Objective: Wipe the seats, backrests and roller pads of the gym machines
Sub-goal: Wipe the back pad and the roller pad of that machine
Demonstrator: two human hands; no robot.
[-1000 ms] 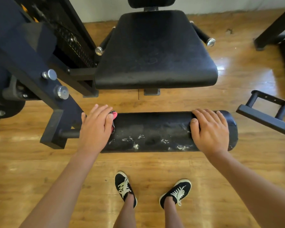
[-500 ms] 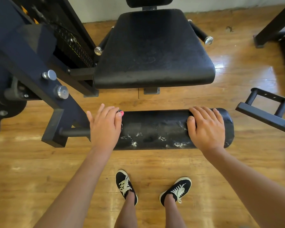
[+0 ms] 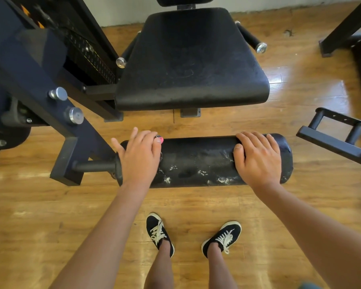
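Roller pad (image 3: 198, 161) black with white flaky blotches along its front face; seat (image 3: 192, 65) also black, with faint grey scuff swirls. Frame (image 3: 13, 59) dark navy with silver bolt heads (image 3: 75, 115), floor (image 3: 50, 215) amber wood-grain planks. Shoes (image 3: 158, 232) black, white laces and soles; small pink bit (image 3: 160, 139) at the left hand's (image 3: 140, 157) fingertips.

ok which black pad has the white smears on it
The roller pad that the left hand and right hand rest on: white smears along its near side. The seat shows only faint dusty marks.
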